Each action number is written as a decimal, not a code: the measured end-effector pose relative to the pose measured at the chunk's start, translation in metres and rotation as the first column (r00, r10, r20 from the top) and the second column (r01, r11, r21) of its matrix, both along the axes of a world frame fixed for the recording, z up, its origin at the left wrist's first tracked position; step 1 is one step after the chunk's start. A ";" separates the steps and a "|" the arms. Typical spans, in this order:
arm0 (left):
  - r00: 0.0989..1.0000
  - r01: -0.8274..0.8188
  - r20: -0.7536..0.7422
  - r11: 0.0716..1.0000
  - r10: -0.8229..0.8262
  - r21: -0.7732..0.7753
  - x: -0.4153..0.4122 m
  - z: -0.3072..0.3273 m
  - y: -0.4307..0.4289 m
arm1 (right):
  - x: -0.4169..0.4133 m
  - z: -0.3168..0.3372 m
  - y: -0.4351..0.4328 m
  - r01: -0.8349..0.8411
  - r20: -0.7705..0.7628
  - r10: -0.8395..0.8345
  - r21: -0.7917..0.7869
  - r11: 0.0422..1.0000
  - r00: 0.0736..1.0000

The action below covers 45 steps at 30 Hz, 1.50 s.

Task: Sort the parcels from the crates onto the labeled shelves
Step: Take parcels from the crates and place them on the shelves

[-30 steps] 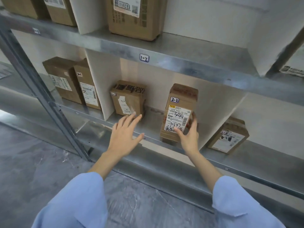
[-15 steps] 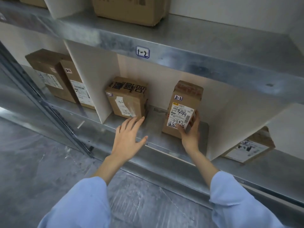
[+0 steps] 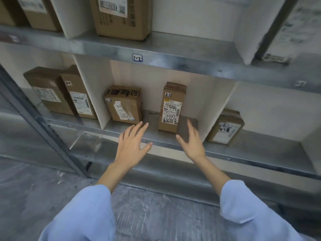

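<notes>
From the head camera, we have both hands spread wide and holding nothing at the front edge of the lower shelf. Our left hand hovers just before the squat parcel, which stands against the left divider. Our right hand is just beside the tall parcel, tagged 2-2, not touching it. That parcel stands upright mid-bay, set back from the edge. Bare shelf lies open between the two parcels, and between the tall one and the right divider. The upper shelf lip carries a 1-2 label.
</notes>
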State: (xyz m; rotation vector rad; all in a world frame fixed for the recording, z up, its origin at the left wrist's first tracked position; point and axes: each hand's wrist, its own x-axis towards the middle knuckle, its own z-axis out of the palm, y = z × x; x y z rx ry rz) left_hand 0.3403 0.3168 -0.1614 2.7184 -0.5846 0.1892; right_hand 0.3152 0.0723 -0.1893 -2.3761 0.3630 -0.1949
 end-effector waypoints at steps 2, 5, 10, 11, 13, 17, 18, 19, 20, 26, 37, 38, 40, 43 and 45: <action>0.999 0.038 0.016 0.999 -0.038 0.007 -0.023 0.012 -0.005 | -0.032 0.015 0.000 -0.019 -0.063 0.008 -0.172 0.985 0.998; 0.995 0.095 0.032 0.995 -0.096 0.016 -0.054 0.030 -0.018 | -0.083 0.036 -0.004 -0.004 -0.115 -0.044 -0.388 0.922 0.992; 0.974 0.219 0.055 0.975 -0.222 0.044 -0.097 0.054 -0.061 | -0.164 0.065 -0.032 0.085 -0.119 -0.166 -0.501 0.861 0.979; 0.967 0.247 0.058 0.968 -0.250 0.048 -0.105 0.059 -0.071 | -0.179 0.070 -0.041 0.113 -0.115 -0.198 -0.508 0.854 0.973; 0.947 0.315 0.055 0.948 -0.318 0.050 -0.122 0.067 -0.094 | -0.209 0.080 -0.059 0.170 -0.109 -0.261 -0.515 0.840 0.959; 0.896 0.434 0.075 0.898 -0.439 0.074 -0.152 0.081 -0.150 | -0.273 0.102 -0.100 0.298 -0.079 -0.392 -0.521 0.800 0.916; 0.881 0.462 0.076 0.884 -0.467 0.076 -0.161 0.085 -0.166 | -0.289 0.107 -0.112 0.325 -0.081 -0.426 -0.526 0.786 0.901; 0.863 0.495 0.073 0.866 -0.499 0.073 -0.171 0.090 -0.183 | -0.306 0.111 -0.123 0.350 -0.089 -0.460 -0.528 0.774 0.883; 0.843 0.530 0.074 0.846 -0.534 0.068 -0.181 0.092 -0.200 | -0.322 0.115 -0.135 0.377 -0.094 -0.493 -0.528 0.761 0.865; 0.693 0.711 0.111 0.701 -0.712 0.056 -0.246 0.106 -0.315 | -0.419 0.127 -0.213 0.546 -0.066 -0.653 -0.488 0.681 0.755; 0.439 0.895 0.104 0.445 -0.892 0.042 -0.387 0.120 -0.583 | -0.583 0.137 -0.412 0.716 -0.091 -0.836 -0.471 0.515 0.542; 0.426 0.900 0.113 0.433 -0.898 0.044 -0.398 0.121 -0.606 | -0.596 0.140 -0.430 0.721 -0.079 -0.841 -0.477 0.503 0.535; 0.400 0.913 0.121 0.406 -0.909 0.036 -0.419 0.123 -0.647 | -0.618 0.145 -0.463 0.737 -0.052 -0.851 -0.475 0.481 0.522; 0.365 0.930 0.110 0.367 -0.925 0.006 -0.441 0.123 -0.696 | -0.641 0.147 -0.506 0.773 -0.025 -0.860 -0.425 0.470 0.509; 0.349 0.937 0.095 0.349 -0.932 -0.008 -0.450 0.122 -0.725 | -0.650 0.144 -0.532 0.800 -0.008 -0.861 -0.366 0.475 0.508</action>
